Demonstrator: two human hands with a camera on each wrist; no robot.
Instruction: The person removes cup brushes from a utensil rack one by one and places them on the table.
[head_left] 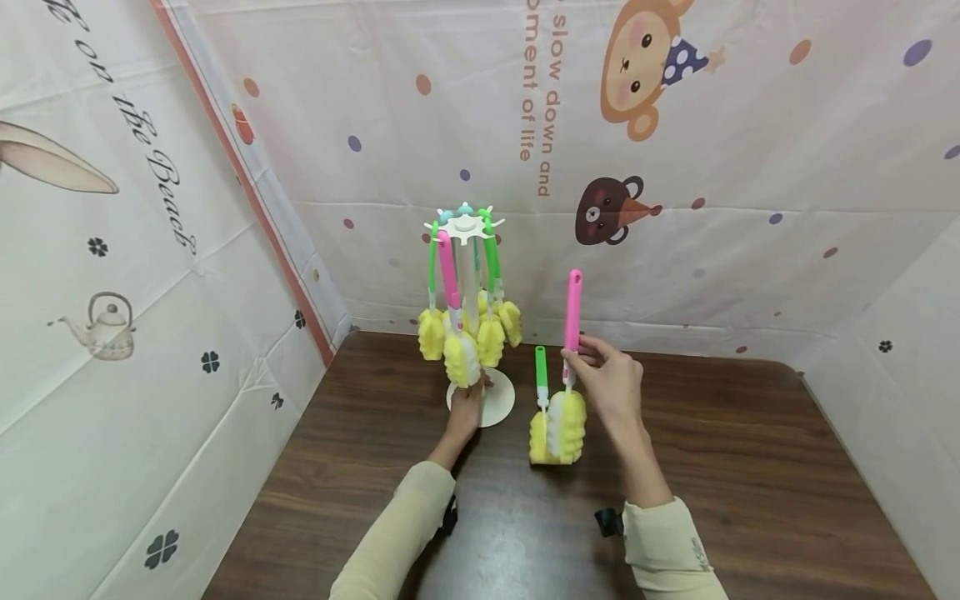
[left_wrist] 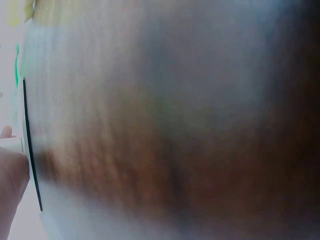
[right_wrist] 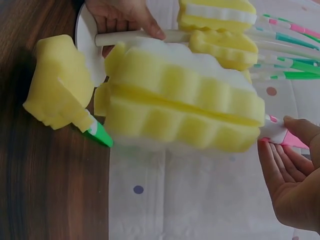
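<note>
My right hand (head_left: 611, 379) pinches a sponge bottle brush (head_left: 573, 312) by its pink handle, holding it upright with the yellow and white sponge head down. In the right wrist view that sponge head (right_wrist: 185, 97) fills the middle. My left hand (head_left: 467, 408) grips the white pole of a hanging rack (head_left: 465, 227) low down, just over its round base (head_left: 501, 400). Several sponge brushes with pink, green and teal handles hang from the rack's hooks. A green-handled sponge brush (head_left: 542, 375) is on the table beside the held one, partly hidden behind it.
The dark wooden table (head_left: 720, 467) meets a patterned cloth backdrop (head_left: 420, 150) at the back, with cloth at both sides too. Blurred brown surface fills most of the left wrist view.
</note>
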